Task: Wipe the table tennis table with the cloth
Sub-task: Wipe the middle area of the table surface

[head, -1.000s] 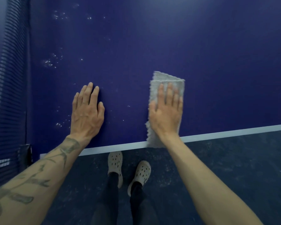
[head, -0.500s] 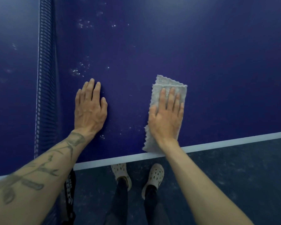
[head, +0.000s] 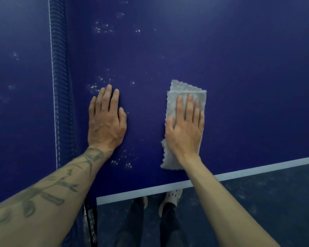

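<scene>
The dark blue table tennis table (head: 239, 86) fills the view, with a white line along its near edge. A folded grey cloth (head: 187, 93) lies flat on it near that edge. My right hand (head: 185, 129) presses flat on the cloth, fingers stretched over it. My left hand (head: 106, 120) rests flat on the bare table to the left of the cloth, holding nothing. Small white droplets or specks (head: 121, 161) dot the surface around my left hand and farther up the table.
The net (head: 61, 86) runs up the left side, just left of my left hand, with its post strap (head: 92, 223) at the table's edge. Below the edge are dark floor (head: 266, 202) and my feet in pale clogs (head: 171, 198).
The view has shifted, so the net and both hands sit farther right and higher. The cloth under my right hand has moved up, away from the white edge line.
</scene>
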{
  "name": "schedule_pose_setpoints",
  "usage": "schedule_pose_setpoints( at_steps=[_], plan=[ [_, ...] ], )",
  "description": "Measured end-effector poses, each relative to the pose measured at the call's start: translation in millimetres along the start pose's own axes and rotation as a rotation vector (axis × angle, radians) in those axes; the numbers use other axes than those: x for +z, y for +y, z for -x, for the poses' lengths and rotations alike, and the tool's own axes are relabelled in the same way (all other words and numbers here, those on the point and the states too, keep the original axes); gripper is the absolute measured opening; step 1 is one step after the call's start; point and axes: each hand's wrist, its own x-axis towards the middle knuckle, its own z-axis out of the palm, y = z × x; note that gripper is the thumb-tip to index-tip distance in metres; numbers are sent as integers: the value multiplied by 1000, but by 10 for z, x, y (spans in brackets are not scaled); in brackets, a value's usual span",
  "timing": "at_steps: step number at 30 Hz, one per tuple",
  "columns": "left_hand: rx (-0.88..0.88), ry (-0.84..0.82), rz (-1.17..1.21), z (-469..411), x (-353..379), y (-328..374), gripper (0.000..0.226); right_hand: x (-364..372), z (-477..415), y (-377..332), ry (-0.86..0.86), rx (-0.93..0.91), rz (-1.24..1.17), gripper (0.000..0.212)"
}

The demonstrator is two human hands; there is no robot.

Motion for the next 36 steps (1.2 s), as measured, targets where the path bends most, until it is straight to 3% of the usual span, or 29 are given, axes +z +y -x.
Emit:
schedule_pose_setpoints(
  at_steps=[2, 4, 6, 8, 12, 16, 18, 20, 23, 27, 31, 33, 36],
  plan=[
    [-3, 4, -5, -6, 6, -1, 55, 71, -144, -345, 23, 2, -18, 71],
    [-4, 4, -11, -11, 3, 8, 56, 136, -78, -615, 12, -126, -38, 71],
    [-2, 0, -13, -23, -11, 18, 56, 164, 139, -630, -27, -326, -36, 71],
    [-3, -6, -18, -35, -32, 15, 56, 116, 228, -395, -53, -399, -15, 70],
    [-6, -23, -37, -27, -11, 19, 56, -76, -175, 2, -67, -92, -1, 67],
    [-3, -30, -41, -28, 7, -6, 57, -105, -729, -411, -14, 80, -9, 68],
    [-4, -34, -35, -37, -4, -6, 57, -32, -797, -761, -18, 10, -13, 69],
    [0, -35, -29, -48, -13, -14, 58, 28, -657, -972, -45, -173, -12, 69],
    [-1, -40, -25, -49, -22, -4, 58, 28, -512, -722, -76, -352, 0, 68],
    [-6, -52, -23, -38, -10, -14, 57, -143, -802, -218, -92, -100, 13, 68],
    [-7, -51, -24, -35, 10, -22, 58, -196, -1219, -482, -38, 53, -4, 67],
    [-8, -34, -24, -36, 24, -27, 58, -116, -1279, -760, -35, 0, 14, 68],
    [-7, -26, -30, -33, 38, -27, 59, -7, -1033, -1029, -64, -271, 11, 69]
  ],
)
